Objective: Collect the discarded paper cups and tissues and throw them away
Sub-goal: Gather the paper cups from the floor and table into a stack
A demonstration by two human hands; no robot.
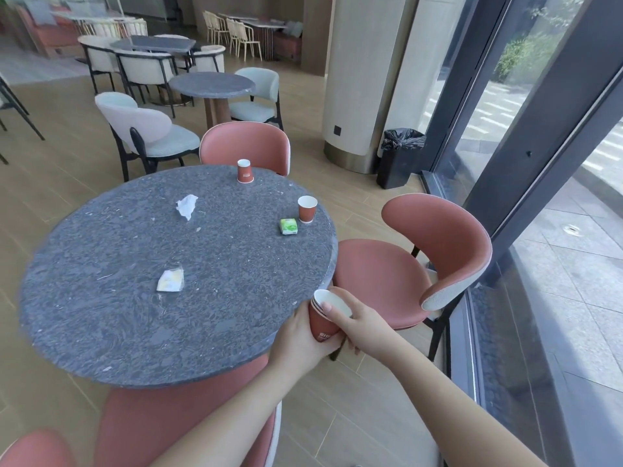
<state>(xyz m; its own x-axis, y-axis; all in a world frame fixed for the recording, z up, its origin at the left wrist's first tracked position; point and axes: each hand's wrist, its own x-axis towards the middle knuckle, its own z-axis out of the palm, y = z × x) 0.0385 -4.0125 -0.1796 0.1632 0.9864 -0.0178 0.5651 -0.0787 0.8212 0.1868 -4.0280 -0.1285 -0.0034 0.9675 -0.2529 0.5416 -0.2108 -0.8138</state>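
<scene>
Red stacked cups sit gripped between our left hand and right hand at the surface's near right edge; curled fingers hide the stack's base, so its count stays unclear.

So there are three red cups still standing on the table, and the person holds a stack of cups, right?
Not quite: the head view shows only two red cups standing on the table, one at the far edge and one beside a green packet. The person does hold the stack.
</scene>
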